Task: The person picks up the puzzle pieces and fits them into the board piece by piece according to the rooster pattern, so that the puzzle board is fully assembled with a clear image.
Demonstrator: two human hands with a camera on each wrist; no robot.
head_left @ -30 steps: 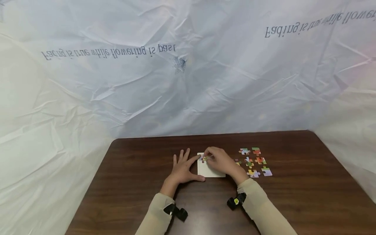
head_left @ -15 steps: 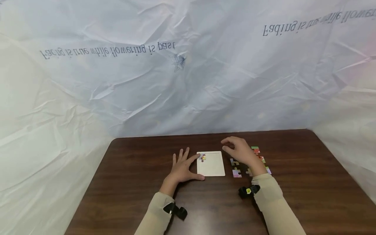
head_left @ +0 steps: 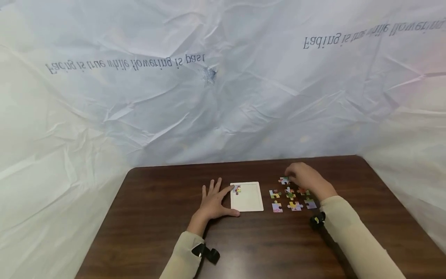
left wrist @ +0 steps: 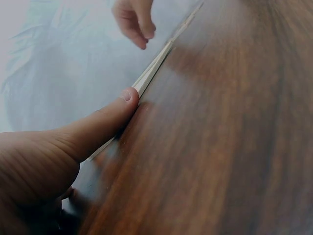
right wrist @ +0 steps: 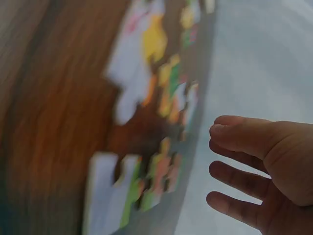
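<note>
Near the table's [head_left: 156, 232] far right corner, the right hand [head_left: 304, 179], fingers loosely spread and empty, hovers over loose puzzle pieces [head_left: 290, 193]. Risk: scattering neighbours. The left hand [head_left: 212, 201], flat, steadies the white tray [head_left: 249, 201].

In the head view, your right hand [head_left: 306, 179] covers some of the loose puzzle pieces [head_left: 291, 194] at the right of the middle, so you cannot count them all. Its fingertips are over the top piece [head_left: 283, 180], and you cannot tell if they touch it. The pictures on the pieces are too small to make out.

The right wrist view is very blurry. The pieces [right wrist: 156, 122] there are just smears of colour.

In the left wrist view, your left hand [left wrist: 54, 156] is cut off at the lower left edge. Only the thumb shows, and the white board [left wrist: 151, 73] shows just its thin edge.
</note>
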